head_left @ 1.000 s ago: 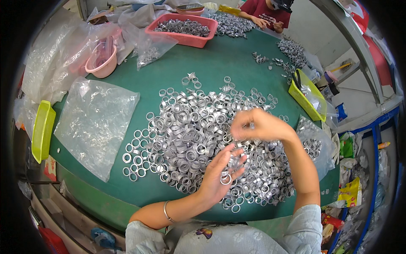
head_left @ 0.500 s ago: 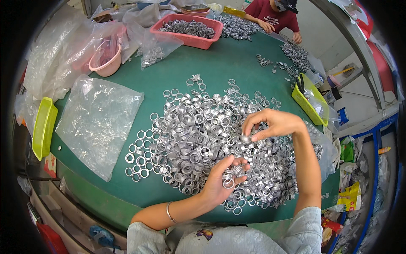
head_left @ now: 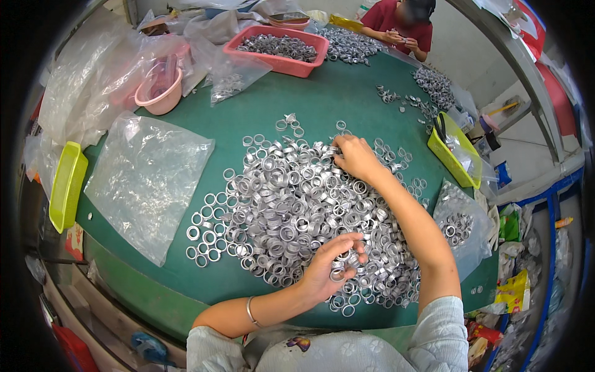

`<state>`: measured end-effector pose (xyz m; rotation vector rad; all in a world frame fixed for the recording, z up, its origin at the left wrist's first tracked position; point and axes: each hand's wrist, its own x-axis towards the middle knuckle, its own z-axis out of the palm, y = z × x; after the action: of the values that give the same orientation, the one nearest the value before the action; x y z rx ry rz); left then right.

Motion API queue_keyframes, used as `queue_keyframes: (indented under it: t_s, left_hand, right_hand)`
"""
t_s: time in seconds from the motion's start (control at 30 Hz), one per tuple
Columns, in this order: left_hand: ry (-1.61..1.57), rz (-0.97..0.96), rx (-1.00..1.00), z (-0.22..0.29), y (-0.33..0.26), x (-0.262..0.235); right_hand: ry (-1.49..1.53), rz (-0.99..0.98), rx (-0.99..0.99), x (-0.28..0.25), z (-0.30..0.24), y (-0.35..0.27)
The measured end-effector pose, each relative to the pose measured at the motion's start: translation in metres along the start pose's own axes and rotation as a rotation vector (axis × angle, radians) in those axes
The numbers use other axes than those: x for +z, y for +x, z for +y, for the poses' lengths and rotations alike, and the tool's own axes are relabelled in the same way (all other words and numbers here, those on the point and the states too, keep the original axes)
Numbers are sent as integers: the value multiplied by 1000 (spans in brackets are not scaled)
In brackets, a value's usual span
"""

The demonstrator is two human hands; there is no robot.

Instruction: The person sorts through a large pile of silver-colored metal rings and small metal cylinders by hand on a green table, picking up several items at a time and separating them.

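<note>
A broad heap of silvery metal rings (head_left: 285, 204) covers the middle of the green table (head_left: 273, 99). Low at the front of the heap, my left hand (head_left: 322, 266) is cupped with its palm turned up and its fingers curled round a few metal rings (head_left: 337, 273). My right hand (head_left: 358, 158) reaches over to the far edge of the heap. Its fingers bend down among the rings there; the fingertips are partly hidden, so what they pinch is unclear.
A flat clear plastic bag (head_left: 149, 180) lies left, beside a yellow-green basket (head_left: 67, 186). Another such basket (head_left: 455, 152) and a bag holding rings (head_left: 457, 229) are right. Pink tub (head_left: 279, 49) and bowl (head_left: 159, 96) stand behind. A co-worker (head_left: 403, 31) sits far right.
My right hand has moved away to the far edge of the heap, leaving the spot above its middle where it pinched a shiny round piece. The left hand has barely moved.
</note>
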<state>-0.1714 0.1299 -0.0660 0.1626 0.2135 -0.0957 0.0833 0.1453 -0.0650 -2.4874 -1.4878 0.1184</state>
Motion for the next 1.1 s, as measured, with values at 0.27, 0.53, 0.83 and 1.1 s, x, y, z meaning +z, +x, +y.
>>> queue_keyframes:
  t_s: [0.27,0.53,0.83,1.1]
  left_hand:
    - [7,17,12,-2,1,3]
    - [30,39,33,-2,2,3]
    - [44,54,92,-1,4,8]
    - [36,23,83,1,3,2]
  right_hand:
    - [159,128,38,-19,1,-15]
    - [647,-476,86,-81,-1,-48]
    - [835,-603,-45,-97,8,-45]
    - [188,-173,-118,-59,18,-11]
